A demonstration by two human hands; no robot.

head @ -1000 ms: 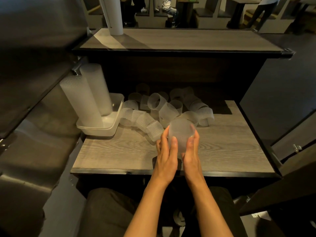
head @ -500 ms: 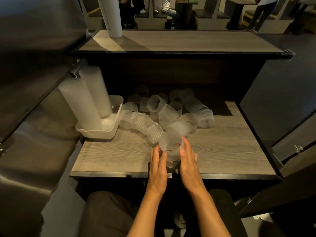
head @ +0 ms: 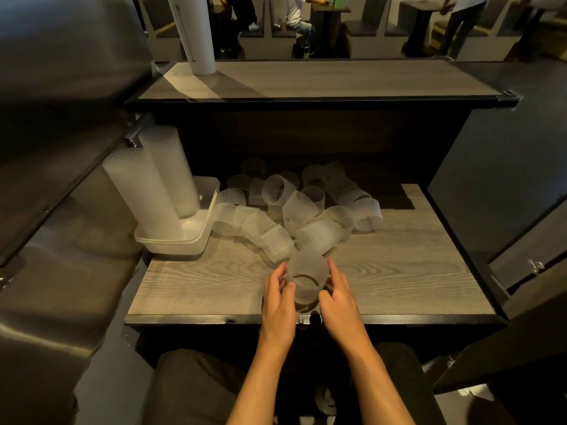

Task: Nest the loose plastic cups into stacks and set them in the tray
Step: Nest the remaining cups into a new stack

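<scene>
A short stack of frosted plastic cups [head: 305, 279] stands near the table's front edge. My left hand [head: 278, 297] and my right hand [head: 336, 297] hold it from either side, fingers curled round its wall. Behind it lies a heap of several loose ribbed cups [head: 302, 210], most on their sides. At the left a white tray [head: 187, 240] holds two tall leaning cup stacks [head: 144, 191].
The wooden table [head: 399, 271] has bare surface to the right and front left. A raised counter [head: 322, 81] with a white post [head: 193, 35] overhangs the back. A dark steel surface [head: 61, 210] runs along the left. People sit far behind.
Both hands lowered the cups from above the pile down toward the table's front edge. The cups turned from bottom-up to mouth-up between my palms.
</scene>
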